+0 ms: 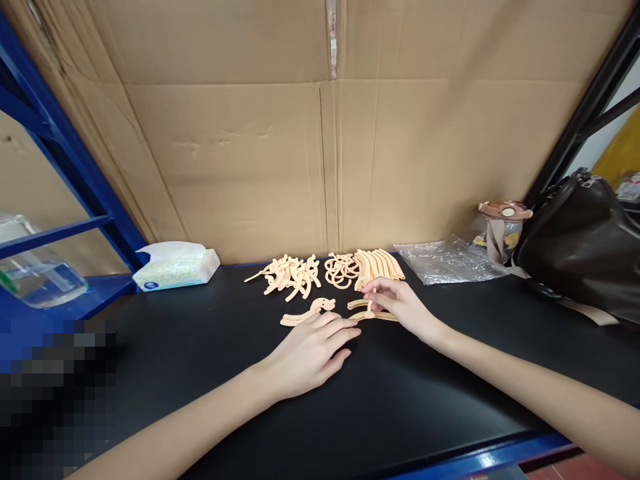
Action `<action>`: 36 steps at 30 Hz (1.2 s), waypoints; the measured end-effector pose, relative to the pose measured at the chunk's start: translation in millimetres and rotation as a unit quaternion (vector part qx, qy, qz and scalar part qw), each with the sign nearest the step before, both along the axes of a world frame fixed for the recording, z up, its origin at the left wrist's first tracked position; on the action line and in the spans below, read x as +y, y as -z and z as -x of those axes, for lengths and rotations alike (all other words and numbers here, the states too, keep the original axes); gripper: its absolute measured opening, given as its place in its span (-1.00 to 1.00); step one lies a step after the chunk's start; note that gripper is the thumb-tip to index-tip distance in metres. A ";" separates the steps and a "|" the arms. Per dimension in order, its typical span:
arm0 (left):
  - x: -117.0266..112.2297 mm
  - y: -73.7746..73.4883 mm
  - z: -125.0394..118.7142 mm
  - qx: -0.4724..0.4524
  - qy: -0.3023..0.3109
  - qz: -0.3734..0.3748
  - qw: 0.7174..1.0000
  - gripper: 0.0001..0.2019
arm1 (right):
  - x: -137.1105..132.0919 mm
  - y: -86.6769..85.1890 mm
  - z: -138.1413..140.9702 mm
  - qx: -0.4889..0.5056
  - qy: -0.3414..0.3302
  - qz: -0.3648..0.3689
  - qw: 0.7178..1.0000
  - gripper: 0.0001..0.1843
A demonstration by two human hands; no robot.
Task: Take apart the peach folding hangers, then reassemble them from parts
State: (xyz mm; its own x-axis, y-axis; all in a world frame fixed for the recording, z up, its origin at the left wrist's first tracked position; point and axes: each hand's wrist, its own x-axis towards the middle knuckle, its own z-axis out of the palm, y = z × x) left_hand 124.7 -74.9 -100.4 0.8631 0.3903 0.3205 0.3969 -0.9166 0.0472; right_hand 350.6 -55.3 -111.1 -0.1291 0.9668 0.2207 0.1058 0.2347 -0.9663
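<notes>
My right hand (396, 305) pinches a small beige plastic hook (370, 307), upright over a pair of slim curved hanger arms (383, 316) lying on the black table. My left hand (315, 350) lies low with its fingers stretched out, the fingertips at the left end of the lower arm. Whether they press on it I cannot tell. Just behind that hand is a beige piece with a rounded, holed head (324, 305), partly covered by my fingers. Farther back lie a heap of short curved parts (293, 273), a pile of loose hooks (341, 269) and a row of stacked hanger arms (380, 265).
A tissue pack (176, 267) stands at the back left. Toward the back right are a clear plastic bag (445, 260), a drinking bottle (503, 230) and a dark bag (585, 240). Cardboard (240, 167) walls off the rear of the black table (400, 407).
</notes>
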 end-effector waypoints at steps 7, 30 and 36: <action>0.9 2.8 -1.4 -0.003 -0.034 0.016 0.999 -0.75 | 0.1 1.4 1.7 -0.019 -0.040 0.076 0.996 -0.80; 2.2 -1.2 1.5 -0.016 -0.021 0.061 0.998 -0.70 | -8.3 -0.5 5.3 0.052 -0.031 0.026 0.998 -0.79; 1.9 -2.8 1.1 -0.027 -0.029 0.059 0.997 -0.78 | -5.7 3.9 6.2 0.032 -0.043 0.035 0.998 -0.75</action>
